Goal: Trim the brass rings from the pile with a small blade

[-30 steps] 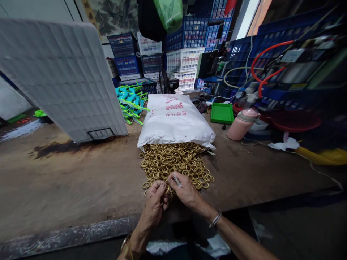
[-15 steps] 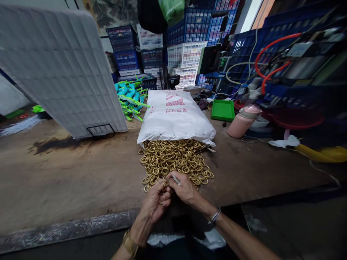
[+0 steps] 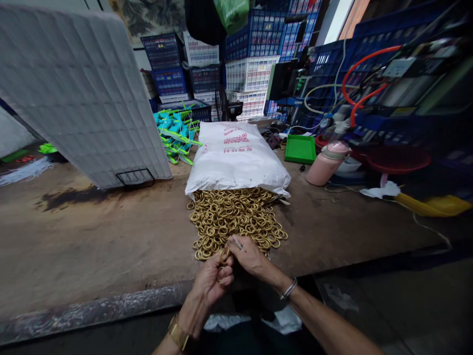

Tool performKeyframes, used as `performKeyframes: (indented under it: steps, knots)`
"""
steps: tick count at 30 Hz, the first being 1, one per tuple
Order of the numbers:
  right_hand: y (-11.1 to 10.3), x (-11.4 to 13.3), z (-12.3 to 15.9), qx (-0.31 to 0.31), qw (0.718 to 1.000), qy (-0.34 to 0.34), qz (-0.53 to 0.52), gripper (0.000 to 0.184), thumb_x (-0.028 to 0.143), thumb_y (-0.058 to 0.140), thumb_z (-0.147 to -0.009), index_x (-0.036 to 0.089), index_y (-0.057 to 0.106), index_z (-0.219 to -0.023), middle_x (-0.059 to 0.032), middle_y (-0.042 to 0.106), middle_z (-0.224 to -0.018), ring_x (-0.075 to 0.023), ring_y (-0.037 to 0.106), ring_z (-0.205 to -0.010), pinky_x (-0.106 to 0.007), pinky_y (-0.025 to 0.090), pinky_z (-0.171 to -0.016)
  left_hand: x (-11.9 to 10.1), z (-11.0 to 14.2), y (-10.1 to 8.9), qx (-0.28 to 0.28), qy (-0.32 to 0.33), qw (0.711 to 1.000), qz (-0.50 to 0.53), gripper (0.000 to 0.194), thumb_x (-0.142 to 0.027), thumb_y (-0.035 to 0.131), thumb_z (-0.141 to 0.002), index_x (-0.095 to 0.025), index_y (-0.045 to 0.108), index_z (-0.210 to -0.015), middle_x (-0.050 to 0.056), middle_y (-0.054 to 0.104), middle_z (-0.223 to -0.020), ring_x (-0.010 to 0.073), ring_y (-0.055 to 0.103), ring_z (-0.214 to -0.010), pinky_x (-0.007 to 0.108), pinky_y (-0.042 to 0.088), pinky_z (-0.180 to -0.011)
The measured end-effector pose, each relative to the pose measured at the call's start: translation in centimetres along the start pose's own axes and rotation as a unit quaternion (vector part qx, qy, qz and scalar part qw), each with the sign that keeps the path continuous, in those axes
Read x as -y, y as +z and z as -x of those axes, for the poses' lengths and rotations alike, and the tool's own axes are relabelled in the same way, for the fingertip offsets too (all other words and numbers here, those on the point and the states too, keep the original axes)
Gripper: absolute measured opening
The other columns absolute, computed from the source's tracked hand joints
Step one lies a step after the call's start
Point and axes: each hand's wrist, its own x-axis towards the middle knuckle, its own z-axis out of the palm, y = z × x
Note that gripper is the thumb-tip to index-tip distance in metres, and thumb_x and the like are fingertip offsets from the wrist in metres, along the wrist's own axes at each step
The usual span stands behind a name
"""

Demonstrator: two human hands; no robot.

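Observation:
A heap of brass-coloured rings [image 3: 236, 214] spills from the mouth of a white printed sack [image 3: 238, 165] lying on the table. Just in front of the heap, my left hand [image 3: 213, 281] is closed around a few rings, one of them a gold ring [image 3: 223, 256] pinched upright at the fingertips. My right hand [image 3: 248, 255] meets it there, its fingertips at that same ring. Between my right thumb and fingers lies a thin silver metal tool [image 3: 237, 242]; its tip is hidden, so its kind is unclear.
On the left stands a pale ribbed panel [image 3: 92, 108] on a wire stand. Teal and green plastic pieces [image 3: 177, 133] are piled behind it. To the right are a green tray [image 3: 300, 149], a pink bottle [image 3: 327, 165] and a red bowl [image 3: 399, 161]. Stacked crates [image 3: 251, 74] stand behind.
My left hand has turned palm upward and drawn slightly back from the heap, bringing the rings in its fingers into sight. My right hand stays close beside it, still gripping the silver tool.

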Motion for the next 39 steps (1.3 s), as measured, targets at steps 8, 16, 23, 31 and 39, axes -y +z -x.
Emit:
performKeyframes:
  steps: [8, 16, 23, 31, 39]
  knots:
    - [-0.2, -0.8, 1.7, 0.014, 0.978, -0.067, 0.198, 0.014, 0.007, 0.040, -0.068, 0.018, 0.049, -0.069, 0.0016, 0.052, -0.062, -0.0104, 0.042, -0.058, -0.021, 0.026, -0.055, 0.1, 0.0, 0.1, -0.020, 0.023, 0.999, 0.010, 0.014, -0.010, 0.044, -0.075, -0.013, 0.045, -0.061, -0.003, 0.045, -0.049, -0.0001, 0.023, -0.029, 0.010, 0.014, -0.028]
    - [-0.2, -0.3, 2.3, 0.052, 0.946, -0.049, 0.318, 0.020, 0.008, 0.038, -0.074, 0.018, 0.052, -0.083, -0.0026, 0.060, -0.078, -0.0132, 0.050, -0.067, -0.024, 0.025, -0.058, 0.1, 0.3, 0.1, -0.034, 0.018, 0.999, 0.011, 0.016, -0.007, 0.041, -0.075, -0.012, 0.047, -0.061, -0.003, 0.042, -0.047, -0.0004, 0.022, -0.028, 0.010, 0.013, -0.028]
    - [0.5, 0.5, 2.4, 0.014, 0.930, 0.001, 0.367, 0.018, 0.011, 0.038, -0.080, 0.019, 0.053, -0.088, -0.0043, 0.061, -0.082, -0.0153, 0.055, -0.070, -0.026, 0.026, -0.058, 0.0, 0.5, 0.4, -0.048, 0.019, 0.998, 0.027, 0.018, -0.009, 0.041, -0.078, -0.014, 0.042, -0.060, -0.004, 0.040, -0.047, -0.0006, 0.021, -0.029, 0.010, 0.011, -0.029]
    - [1.5, 1.1, 2.1, -0.028, 0.923, 0.024, 0.383, 0.015, 0.014, 0.040, -0.082, 0.020, 0.053, -0.086, -0.0051, 0.062, -0.081, -0.0172, 0.057, -0.069, -0.028, 0.026, -0.056, -0.3, 1.0, 0.9, -0.072, 0.035, 0.995, 0.051, 0.024, -0.012, 0.036, -0.083, -0.015, 0.039, -0.060, -0.004, 0.041, -0.047, -0.0010, 0.022, -0.029, 0.009, 0.012, -0.029]
    - [-1.9, 0.0, 1.1, -0.086, 0.913, 0.062, 0.393, 0.023, 0.005, 0.037, -0.076, 0.018, 0.055, -0.082, -0.0053, 0.062, -0.072, -0.0144, 0.053, -0.059, -0.026, 0.022, -0.052, 0.6, 3.8, 1.0, -0.027, 0.011, 0.999, 0.037, 0.008, -0.013, 0.046, -0.076, -0.012, 0.049, -0.069, -0.005, 0.042, -0.047, -0.0006, 0.021, -0.030, 0.011, 0.011, -0.030]
